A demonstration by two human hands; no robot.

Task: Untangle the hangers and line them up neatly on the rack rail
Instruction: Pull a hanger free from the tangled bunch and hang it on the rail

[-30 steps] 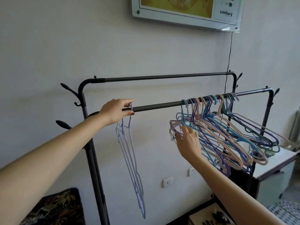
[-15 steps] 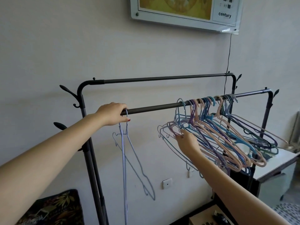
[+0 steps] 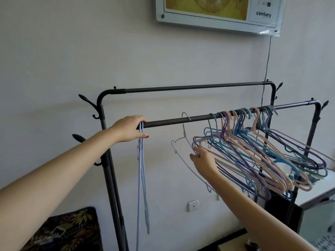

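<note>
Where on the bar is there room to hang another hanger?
The front rail is bare between the left hand, which holds the lilac hanger, and the lone pale hanger. A shorter gap lies between that hanger and the tangled bunch. The back rail is bare too.

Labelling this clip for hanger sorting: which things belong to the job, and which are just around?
Job: front rail; lilac hanger under left hand; pale hanger pulled aside; tangled bunch at right hand.

Around: back rail; wall chart; patterned cushion; white cabinet.
</note>
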